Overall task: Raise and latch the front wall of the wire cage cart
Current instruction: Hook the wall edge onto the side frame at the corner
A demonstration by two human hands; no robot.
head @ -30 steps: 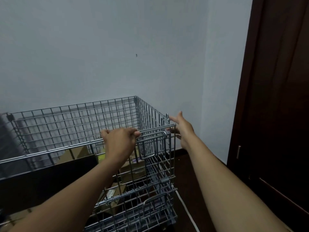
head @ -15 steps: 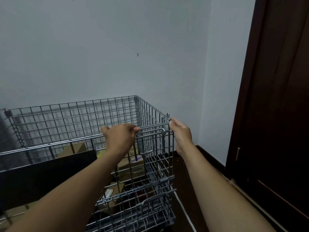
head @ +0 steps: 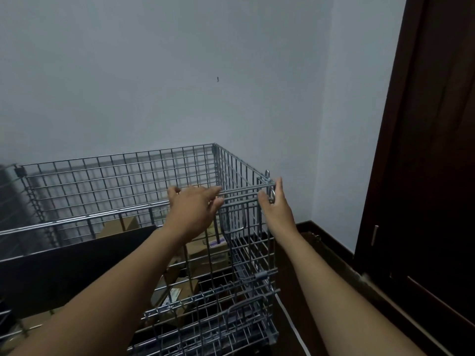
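Observation:
The grey wire cage cart stands in the room's corner. Its front wall stands upright, with its top rail level with the side walls. My left hand lies on that top rail near the right end, fingers spread and loose. At the cart's front right corner my right hand has thumb and fingers closed around the metal latch ring. A U-shaped wire handle hangs between my hands.
Cardboard boxes lie inside the cart, behind a black panel. A dark wooden door fills the right side. The pale wall is close behind the cart. A white cable runs along the dark floor.
My left hand has loosened from a fist on the top rail to spread fingers. My right hand has moved from beside the corner onto the latch ring.

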